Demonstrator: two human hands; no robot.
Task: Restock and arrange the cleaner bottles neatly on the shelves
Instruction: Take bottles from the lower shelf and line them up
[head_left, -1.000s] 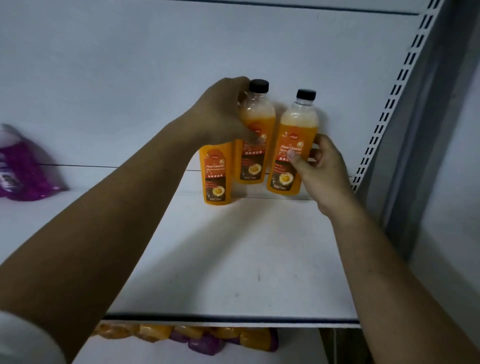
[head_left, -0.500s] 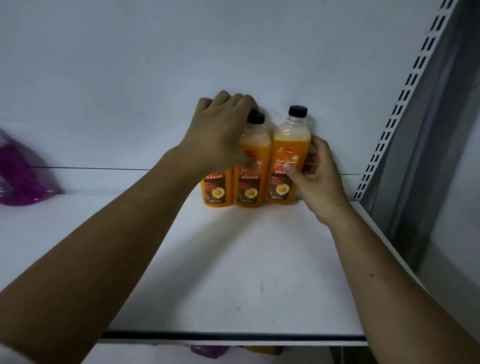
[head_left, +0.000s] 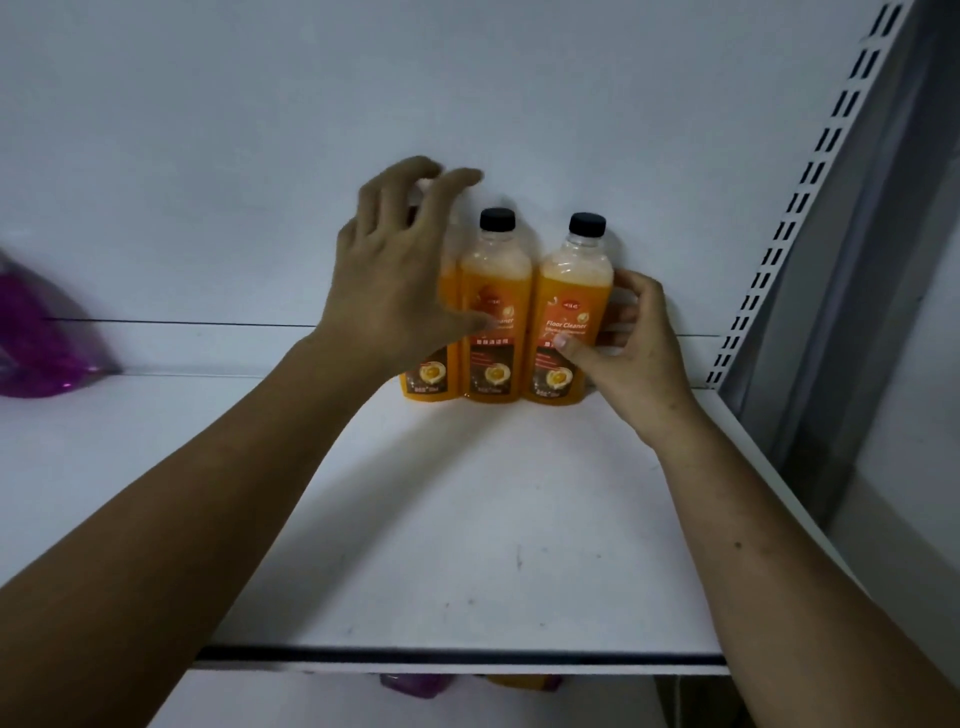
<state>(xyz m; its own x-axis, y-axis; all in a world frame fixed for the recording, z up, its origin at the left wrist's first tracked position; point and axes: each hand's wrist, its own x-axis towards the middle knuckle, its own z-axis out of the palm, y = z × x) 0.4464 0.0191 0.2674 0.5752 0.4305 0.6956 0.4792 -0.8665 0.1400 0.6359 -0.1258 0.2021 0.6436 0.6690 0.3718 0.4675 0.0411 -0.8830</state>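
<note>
Three orange floor cleaner bottles with black caps stand upright in a row against the back wall of a white shelf (head_left: 467, 519). My right hand (head_left: 628, 348) grips the right bottle (head_left: 566, 291) from its right side, thumb on the label. The middle bottle (head_left: 496, 291) stands free. My left hand (head_left: 400, 280) hovers with spread, relaxed fingers in front of the left bottle (head_left: 428, 379), hiding most of it; I cannot tell whether it touches the bottle.
A purple cleaner bottle (head_left: 36, 338) lies blurred at the shelf's far left. A perforated upright (head_left: 789, 218) bounds the shelf on the right. Purple and orange bottles (head_left: 415, 683) peek out on the shelf below.
My left hand has let go of the bottle tops and opened, lifting off to the left. The three bottles now stand in a straight row at the back wall. My right hand keeps its grip.
</note>
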